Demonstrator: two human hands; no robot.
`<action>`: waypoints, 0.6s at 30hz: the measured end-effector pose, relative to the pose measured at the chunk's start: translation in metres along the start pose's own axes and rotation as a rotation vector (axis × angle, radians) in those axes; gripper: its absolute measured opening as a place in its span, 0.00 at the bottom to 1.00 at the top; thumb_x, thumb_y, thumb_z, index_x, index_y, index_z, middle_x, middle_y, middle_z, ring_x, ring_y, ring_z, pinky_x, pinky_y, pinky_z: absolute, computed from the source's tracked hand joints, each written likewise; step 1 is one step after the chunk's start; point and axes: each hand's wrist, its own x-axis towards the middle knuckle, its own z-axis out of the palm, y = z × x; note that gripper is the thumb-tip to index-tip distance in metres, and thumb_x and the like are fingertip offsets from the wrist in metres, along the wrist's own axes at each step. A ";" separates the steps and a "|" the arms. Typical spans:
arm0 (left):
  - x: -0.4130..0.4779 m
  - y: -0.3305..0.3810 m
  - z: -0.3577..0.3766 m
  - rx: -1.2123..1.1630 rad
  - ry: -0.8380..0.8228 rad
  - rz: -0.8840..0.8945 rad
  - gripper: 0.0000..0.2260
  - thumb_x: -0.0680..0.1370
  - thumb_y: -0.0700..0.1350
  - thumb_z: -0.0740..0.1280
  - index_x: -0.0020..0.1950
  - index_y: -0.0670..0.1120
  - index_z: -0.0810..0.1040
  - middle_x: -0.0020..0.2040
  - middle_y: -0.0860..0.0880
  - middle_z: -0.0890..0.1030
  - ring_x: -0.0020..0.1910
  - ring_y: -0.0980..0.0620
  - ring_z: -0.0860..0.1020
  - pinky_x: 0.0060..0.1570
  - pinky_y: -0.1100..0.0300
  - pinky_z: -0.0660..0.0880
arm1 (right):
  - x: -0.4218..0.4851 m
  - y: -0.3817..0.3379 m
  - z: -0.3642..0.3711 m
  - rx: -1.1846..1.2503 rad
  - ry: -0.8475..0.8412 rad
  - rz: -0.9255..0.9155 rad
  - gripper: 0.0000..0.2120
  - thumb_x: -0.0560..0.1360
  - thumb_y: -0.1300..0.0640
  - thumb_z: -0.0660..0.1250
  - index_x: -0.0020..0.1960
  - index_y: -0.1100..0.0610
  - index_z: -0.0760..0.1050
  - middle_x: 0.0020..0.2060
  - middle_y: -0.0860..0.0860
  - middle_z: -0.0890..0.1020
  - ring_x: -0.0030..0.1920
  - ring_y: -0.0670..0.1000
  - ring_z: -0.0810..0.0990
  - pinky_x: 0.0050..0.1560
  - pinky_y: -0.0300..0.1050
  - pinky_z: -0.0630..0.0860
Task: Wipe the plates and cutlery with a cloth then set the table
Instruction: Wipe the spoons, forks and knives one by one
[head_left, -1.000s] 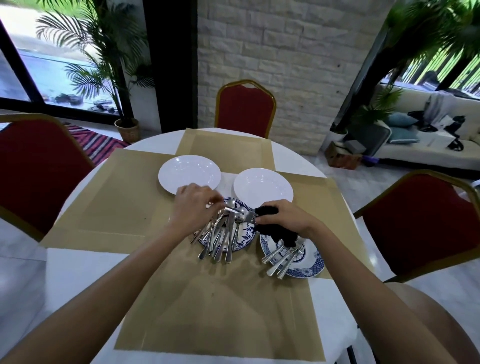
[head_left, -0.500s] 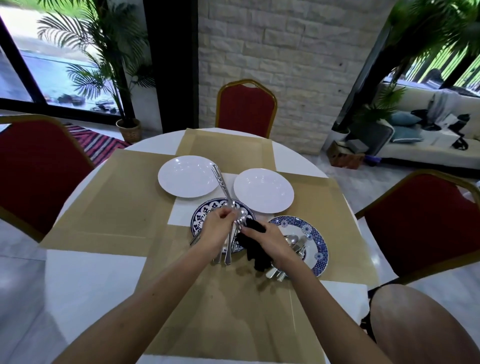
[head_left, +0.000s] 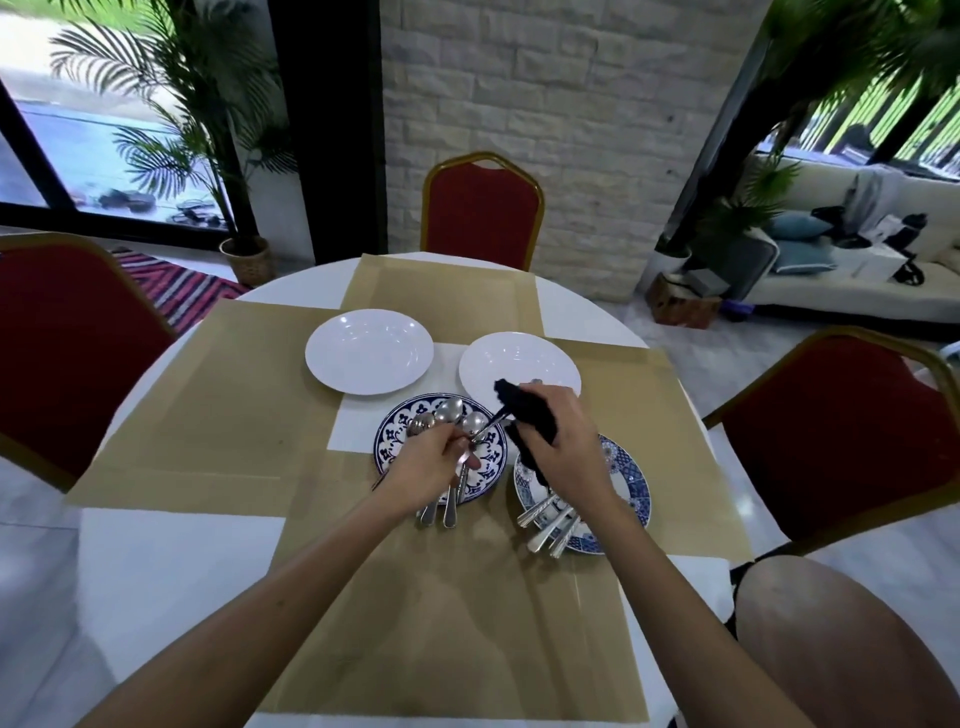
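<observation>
Utensil (head_left: 485, 428) pinched in left grip (head_left: 435, 467) for steadying; cloth (head_left: 530, 415) clamped in right grip (head_left: 567, 449), wrapped round for wiping.

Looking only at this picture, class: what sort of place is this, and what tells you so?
Probably a dining area opening onto a lounge: a round white table with placemats and plates, red padded chairs around it, and a sofa with cushions beyond.

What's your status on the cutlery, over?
Left hand pinches one utensil; right hand grips black cloth around its shaft. More cutlery piled on blue plate. Nothing in the way.
</observation>
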 end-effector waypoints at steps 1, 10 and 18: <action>0.000 0.002 0.002 0.010 0.000 0.018 0.07 0.82 0.43 0.57 0.51 0.48 0.74 0.37 0.57 0.81 0.28 0.59 0.76 0.30 0.68 0.71 | 0.001 -0.002 0.003 -0.078 -0.070 -0.070 0.19 0.74 0.61 0.68 0.64 0.55 0.74 0.57 0.51 0.75 0.56 0.47 0.74 0.57 0.45 0.74; -0.006 -0.006 0.005 0.023 0.082 0.017 0.10 0.82 0.43 0.57 0.47 0.56 0.73 0.35 0.59 0.81 0.33 0.52 0.76 0.38 0.54 0.76 | 0.005 0.013 0.002 -0.257 0.042 -0.078 0.17 0.71 0.61 0.64 0.60 0.58 0.78 0.57 0.54 0.75 0.54 0.54 0.76 0.47 0.53 0.79; -0.006 -0.005 0.009 -0.038 0.060 0.006 0.08 0.82 0.43 0.57 0.53 0.48 0.76 0.38 0.54 0.82 0.35 0.51 0.76 0.44 0.49 0.77 | 0.000 0.010 0.004 -0.252 -0.091 -0.117 0.18 0.71 0.62 0.68 0.61 0.55 0.77 0.56 0.54 0.74 0.50 0.52 0.77 0.44 0.48 0.78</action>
